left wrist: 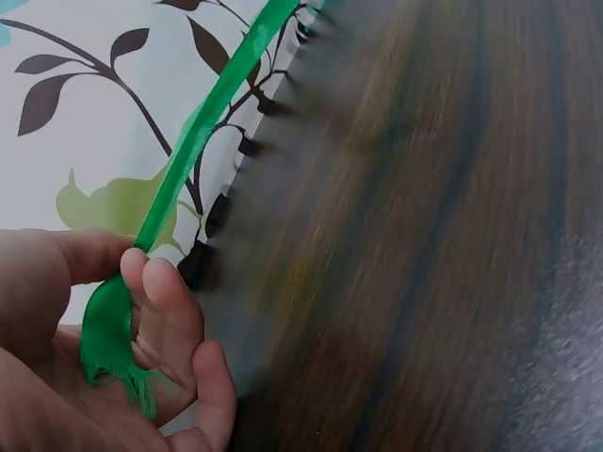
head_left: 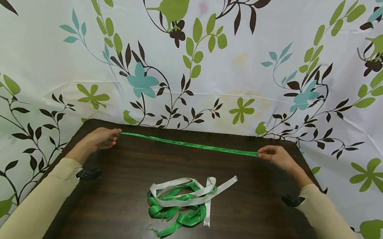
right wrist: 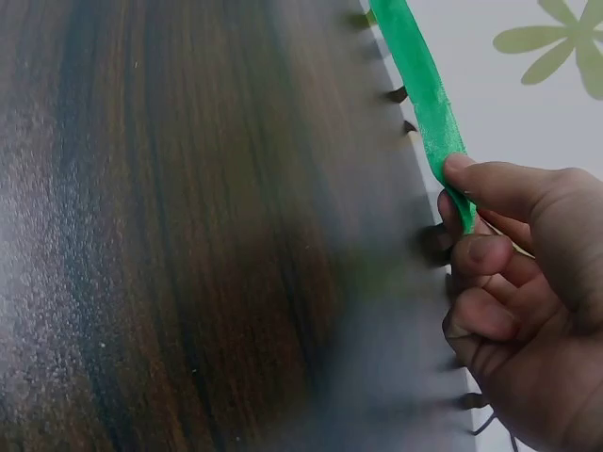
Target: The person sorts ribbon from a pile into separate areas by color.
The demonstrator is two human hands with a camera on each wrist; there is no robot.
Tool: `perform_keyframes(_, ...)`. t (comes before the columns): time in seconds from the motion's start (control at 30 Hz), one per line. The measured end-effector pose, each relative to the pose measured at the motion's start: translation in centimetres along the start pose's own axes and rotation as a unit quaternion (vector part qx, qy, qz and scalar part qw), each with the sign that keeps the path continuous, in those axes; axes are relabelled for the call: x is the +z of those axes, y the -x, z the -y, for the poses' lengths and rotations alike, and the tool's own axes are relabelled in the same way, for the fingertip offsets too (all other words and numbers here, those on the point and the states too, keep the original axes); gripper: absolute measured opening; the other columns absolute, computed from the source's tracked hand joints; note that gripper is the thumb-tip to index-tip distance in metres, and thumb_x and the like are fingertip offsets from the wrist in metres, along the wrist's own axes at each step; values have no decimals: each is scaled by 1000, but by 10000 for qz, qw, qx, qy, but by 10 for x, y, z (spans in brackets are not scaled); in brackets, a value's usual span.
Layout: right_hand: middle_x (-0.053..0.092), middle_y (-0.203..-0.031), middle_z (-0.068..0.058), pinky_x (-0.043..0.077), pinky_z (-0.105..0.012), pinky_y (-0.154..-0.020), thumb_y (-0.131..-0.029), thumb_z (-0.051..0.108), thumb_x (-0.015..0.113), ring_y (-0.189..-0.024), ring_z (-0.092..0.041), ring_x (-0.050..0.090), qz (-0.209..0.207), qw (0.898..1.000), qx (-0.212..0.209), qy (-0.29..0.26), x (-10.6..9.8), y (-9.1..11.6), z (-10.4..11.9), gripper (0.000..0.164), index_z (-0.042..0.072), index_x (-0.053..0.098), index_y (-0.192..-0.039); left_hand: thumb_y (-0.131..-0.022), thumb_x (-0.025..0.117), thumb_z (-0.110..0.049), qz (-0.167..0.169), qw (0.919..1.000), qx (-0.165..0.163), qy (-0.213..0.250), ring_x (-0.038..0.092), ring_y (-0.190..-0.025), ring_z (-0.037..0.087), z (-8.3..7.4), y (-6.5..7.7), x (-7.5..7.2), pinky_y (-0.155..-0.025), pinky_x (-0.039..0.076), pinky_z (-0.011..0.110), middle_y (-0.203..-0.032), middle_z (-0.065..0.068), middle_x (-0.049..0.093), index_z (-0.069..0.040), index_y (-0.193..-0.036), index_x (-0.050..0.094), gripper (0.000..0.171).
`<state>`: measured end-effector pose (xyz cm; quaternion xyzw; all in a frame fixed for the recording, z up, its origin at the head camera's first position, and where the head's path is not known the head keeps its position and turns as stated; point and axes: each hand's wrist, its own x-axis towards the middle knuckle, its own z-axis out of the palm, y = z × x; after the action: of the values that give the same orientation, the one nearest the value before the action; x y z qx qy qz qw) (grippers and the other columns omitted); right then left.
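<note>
A green ribbon (head_left: 189, 144) is stretched nearly straight between both hands near the far edge of the table. My left hand (head_left: 101, 138) pinches its left end, and in the left wrist view a frayed ribbon tail (left wrist: 110, 330) hangs over the palm. The right end is pinched between thumb and fingers of my right hand (head_left: 279, 158); the right wrist view shows the thumb (right wrist: 499, 184) pressing on the ribbon. Nearer to me lies a loose pile of green ribbon (head_left: 191, 217) and white ribbon (head_left: 185, 202), looped over each other.
The dark wood-grain table (head_left: 112, 203) carries the pile at its middle. Behind it and at the sides hangs a white cloth (head_left: 228, 63) printed with leaves, birds and flowers. Each wrist wears a dark strapped device (head_left: 88, 173).
</note>
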<state>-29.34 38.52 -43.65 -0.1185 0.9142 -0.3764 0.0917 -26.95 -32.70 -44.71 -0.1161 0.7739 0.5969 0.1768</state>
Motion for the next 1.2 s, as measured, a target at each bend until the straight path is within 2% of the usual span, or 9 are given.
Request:
perform_keyframes(0.13, 69, -105, -12, 51, -42, -74, -96, 33, 74, -91, -31, 59, -121, 9998, 154, 40, 2, -4, -10, 37, 3, 72, -117, -106, 55, -38, -18, 9997, 17, -258, 60, -71, 9, -3, -2, 0, -79, 54, 35, -81, -3, 62, 4, -120, 56, 44)
perform_keyframes(0.27, 69, -106, -13, 52, -39, -75, -96, 35, 75, -93, -31, 60, -213, 9988, 385, -200, 3, -8, -17, 38, 3, 72, -116, -106, 57, -36, -24, 9992, 79, -381, 61, -75, 9, -7, -3, 2, -81, 53, 34, -90, -2, 67, 6, -126, 56, 47)
perform_keyframes(0.4, 69, -108, -13, 52, -35, -75, -96, 36, 74, -94, -29, 61, -216, 9972, 554, -444, 4, -12, -21, 42, 1, 71, -118, -107, 56, -28, -62, 9995, 175, -267, 63, -78, 8, -7, -5, 1, -82, 53, 33, -97, -2, 69, 6, -136, 53, 45)
perform_keyframes(0.57, 67, -101, -14, 48, -34, -68, -95, 37, 74, -81, -24, 56, -247, 9955, 691, -595, 5, -12, -24, 47, -2, 69, -120, -108, 54, -22, -91, 9997, 214, 20, 66, -81, 7, -2, -9, -4, -83, 53, 32, -101, -2, 69, 5, -149, 45, 49)
perform_keyframes(0.63, 67, -100, -13, 48, -35, -68, -95, 38, 74, -77, -23, 54, -244, 9949, 737, -645, 5, -12, -25, 48, -2, 69, -121, -107, 57, -25, -94, 9997, 193, 110, 66, -85, 7, 1, -11, -5, -84, 53, 32, -104, -3, 68, 5, -149, 44, 54)
perform_keyframes(0.77, 65, -102, -13, 48, -36, -70, -96, 39, 73, -71, -21, 51, -228, 9938, 778, -756, 5, -12, -28, 48, -2, 68, -122, -103, 65, -28, 35, 9994, 341, 0, 65, -100, 10, 8, -14, -9, -91, 51, 33, -114, -5, 66, 5, -151, 42, 62)
perform_keyframes(0.9, 63, -100, -15, 46, -36, -65, -97, 36, 73, -65, -19, 48, -224, 9922, 788, -937, 4, -12, -30, 47, -2, 67, -123, -102, 67, -19, 140, 9975, 637, -275, 64, -110, 16, 12, -11, -10, -95, 50, 35, -125, 5, 66, 4, -151, 42, 60)
perform_keyframes(1.03, 62, -100, -17, 44, -36, -61, -99, 28, 71, -63, -18, 46, -174, 9908, 807, -1076, 3, -13, -29, 43, -6, 64, -125, -102, 65, -14, -105, 9931, 862, -789, 66, -106, 19, 12, -9, -9, -91, 53, 35, -125, 16, 66, 6, -146, 49, 51)
perform_keyframes(1.2, 65, -110, -20, 48, -38, -67, -102, 22, 67, -71, -23, 51, -167, 9899, 847, -1126, 4, -18, -28, 40, -8, 61, -128, -106, 60, -26, -563, 9863, 1035, -1157, 68, -95, 15, 13, -11, -10, -83, 55, 32, -120, 19, 68, 8, -136, 57, 46)
